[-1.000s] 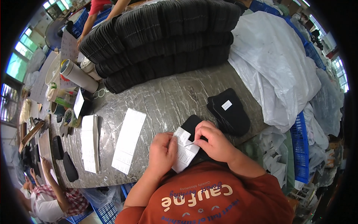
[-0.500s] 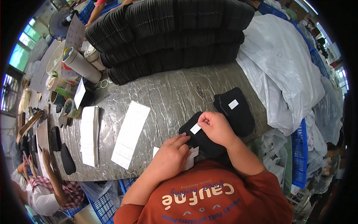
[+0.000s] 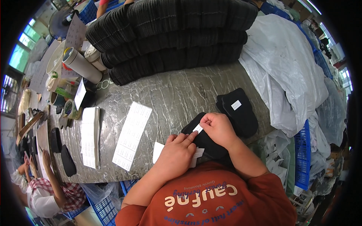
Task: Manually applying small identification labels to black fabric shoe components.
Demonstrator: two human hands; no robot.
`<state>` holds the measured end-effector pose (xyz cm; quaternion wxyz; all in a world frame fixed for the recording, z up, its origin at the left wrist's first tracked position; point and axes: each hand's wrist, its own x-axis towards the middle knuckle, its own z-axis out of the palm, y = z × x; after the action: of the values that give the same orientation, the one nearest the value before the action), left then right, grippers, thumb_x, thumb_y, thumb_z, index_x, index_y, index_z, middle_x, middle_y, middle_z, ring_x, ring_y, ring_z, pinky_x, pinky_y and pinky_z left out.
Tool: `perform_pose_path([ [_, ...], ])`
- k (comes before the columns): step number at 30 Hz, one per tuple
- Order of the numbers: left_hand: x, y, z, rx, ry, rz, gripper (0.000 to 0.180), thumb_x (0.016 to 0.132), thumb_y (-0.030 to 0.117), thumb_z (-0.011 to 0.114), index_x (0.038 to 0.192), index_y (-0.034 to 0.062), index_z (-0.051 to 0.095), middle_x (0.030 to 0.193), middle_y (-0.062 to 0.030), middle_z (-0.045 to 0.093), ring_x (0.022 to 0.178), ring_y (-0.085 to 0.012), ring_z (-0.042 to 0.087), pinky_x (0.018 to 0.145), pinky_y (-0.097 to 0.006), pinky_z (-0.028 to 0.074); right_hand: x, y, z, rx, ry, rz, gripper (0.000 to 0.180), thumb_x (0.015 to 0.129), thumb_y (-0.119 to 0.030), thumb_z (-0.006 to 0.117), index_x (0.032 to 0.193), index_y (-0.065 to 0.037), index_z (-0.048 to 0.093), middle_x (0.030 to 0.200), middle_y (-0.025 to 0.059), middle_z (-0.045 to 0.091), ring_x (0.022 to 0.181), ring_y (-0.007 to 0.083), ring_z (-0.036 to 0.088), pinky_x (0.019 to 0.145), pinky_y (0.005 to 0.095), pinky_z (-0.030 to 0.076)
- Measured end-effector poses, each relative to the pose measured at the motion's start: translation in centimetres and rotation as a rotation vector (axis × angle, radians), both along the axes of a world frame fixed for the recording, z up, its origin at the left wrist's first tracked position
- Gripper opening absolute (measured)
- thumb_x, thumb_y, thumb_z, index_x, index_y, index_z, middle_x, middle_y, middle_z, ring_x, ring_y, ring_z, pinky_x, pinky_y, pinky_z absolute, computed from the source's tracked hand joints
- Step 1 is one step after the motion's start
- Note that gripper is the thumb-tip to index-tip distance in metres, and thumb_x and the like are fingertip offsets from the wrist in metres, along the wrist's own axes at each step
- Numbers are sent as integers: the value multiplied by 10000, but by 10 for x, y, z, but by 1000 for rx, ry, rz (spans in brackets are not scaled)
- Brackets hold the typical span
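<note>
Right hand (image 3: 220, 129) pinching label (image 3: 197, 129), left hand (image 3: 175, 153) covering sheet (image 3: 157, 150), grip unclear, black stack (image 3: 173, 37) beyond

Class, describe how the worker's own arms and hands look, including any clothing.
The left hand and right hand wear no gloves. The forearms are bare below short rust-red sleeves; the matching shirt has white and blue printing.

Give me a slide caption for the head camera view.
Left hand and right hand touch a white label on a black fabric piece, beside a labelled black stack.
</note>
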<state>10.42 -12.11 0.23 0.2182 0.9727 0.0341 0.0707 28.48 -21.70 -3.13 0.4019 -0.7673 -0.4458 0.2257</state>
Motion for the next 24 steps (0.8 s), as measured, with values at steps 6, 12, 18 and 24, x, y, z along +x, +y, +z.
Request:
perform_pose_path([
  [6, 2, -1, 2, 27, 24, 10, 111, 792, 112, 594, 819, 7, 621, 1278, -151, 595, 977, -267, 577, 881, -401, 414, -7, 1, 4, -65, -7, -113, 312, 788, -21, 699, 1073, -5, 574, 666, 95, 624, 590, 175, 608, 555, 320, 472],
  [12, -1, -1, 4, -51, 82, 17, 115, 825, 114, 601, 834, 0, 621, 1320, -154, 567, 1061, -296, 554, 904, -419, 417, -10, 2, -8, 85, -292, -167, 226, 791, -33, 697, 988, -5, 589, 761, 140, 612, 678, 310, 609, 632, 390, 496],
  [18, -13, 3, -1, -373, -4, 27, 99, 825, 64, 650, 823, -12, 587, 1365, -167, 530, 1247, -427, 436, 1017, -465, 403, -9, 4, -9, 69, -320, -169, 180, 800, -49, 682, 914, -9, 549, 851, 140, 561, 783, 374, 618, 697, 434, 508],
  [24, -22, 9, -13, -503, 9, 34, 85, 835, 43, 638, 822, -18, 581, 1352, -171, 544, 1256, -428, 426, 1017, -458, 407, -16, -6, -21, 481, -121, -324, 137, 881, -1, 605, 944, -10, 484, 845, 145, 561, 694, 288, 588, 643, 352, 489],
])
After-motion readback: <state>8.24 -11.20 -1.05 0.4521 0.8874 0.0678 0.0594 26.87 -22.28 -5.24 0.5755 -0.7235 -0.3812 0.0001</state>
